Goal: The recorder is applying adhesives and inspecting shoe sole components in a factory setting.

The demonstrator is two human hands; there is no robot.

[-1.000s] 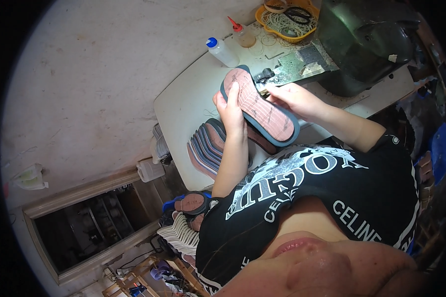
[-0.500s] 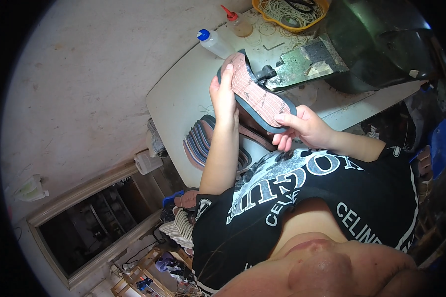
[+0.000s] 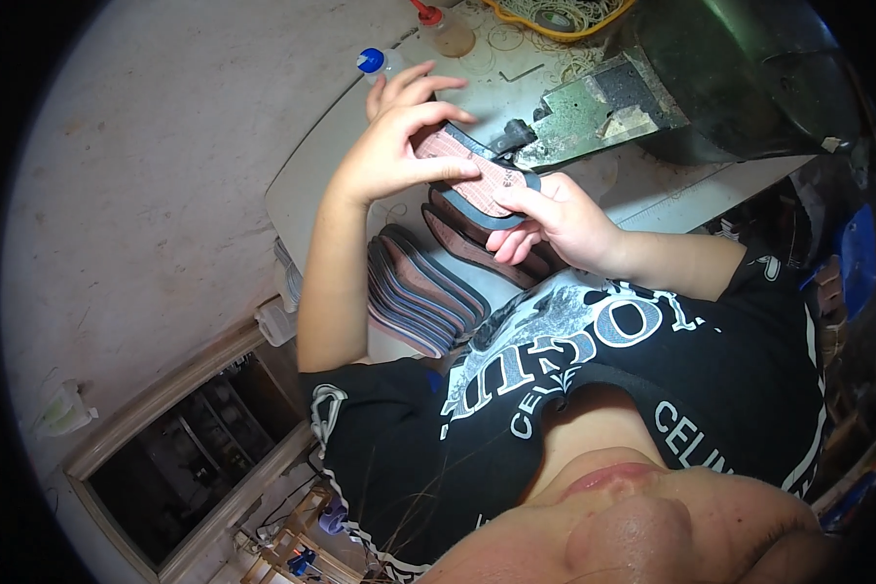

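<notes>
My right hand (image 3: 569, 222) grips one end of a shoe sole (image 3: 472, 175), its thumb on top and its fingers curled beneath. The sole has a pinkish-brown lined top with printed marks and a dark blue-grey rim, and is held tilted above the table. My left hand (image 3: 384, 146) is at the other end, fingers spread and stretched out, its thumb lying on the sole's top. Below, on the table, lies a row of similar soles (image 3: 423, 292) leaning on each other, and more soles (image 3: 467, 248) are partly hidden under my right hand.
A green metal plate (image 3: 589, 107) with a black knob and a large dark machine body (image 3: 740, 88) stand beyond the sole. At the back of the white table (image 3: 307, 170) are a blue-capped bottle (image 3: 372, 60), a red-tipped bottle (image 3: 448, 34), a hex key (image 3: 523, 74) and a yellow basket (image 3: 555, 29) of cord.
My left hand has loosened from the sole's end and moved left, its fingers spreading. The sole has shifted left and tilted, still in my right hand. More of the table's soles shows.
</notes>
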